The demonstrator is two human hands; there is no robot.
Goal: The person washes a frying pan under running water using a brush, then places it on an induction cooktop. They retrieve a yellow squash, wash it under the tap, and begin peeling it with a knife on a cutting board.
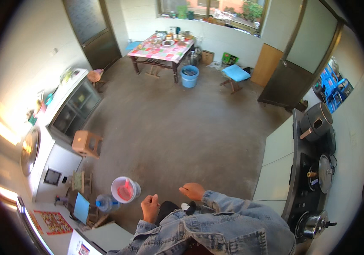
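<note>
My left hand [150,208] hangs in front of my body with its fingers curled in, and nothing shows in it. Across from it, my right hand [193,191] is held at waist height, fingers together and bent, also with no object visible. Both hands come out of denim jacket sleeves. Nearest to my left hand, on the floor, stands a white plastic bucket [136,188] holding a red plastic dipper [125,192]. A clear water jug [108,204] with a blue cap is beside the bucket.
An orange plastic stool [84,142] stands by the left counter. To my right, a cooktop counter [303,178] bears a lidded pan [325,173], a steel pot [312,224] and an air fryer [316,122]. Farther off are a low table [169,56], a blue bucket [189,81] and a blue-topped stool [236,73].
</note>
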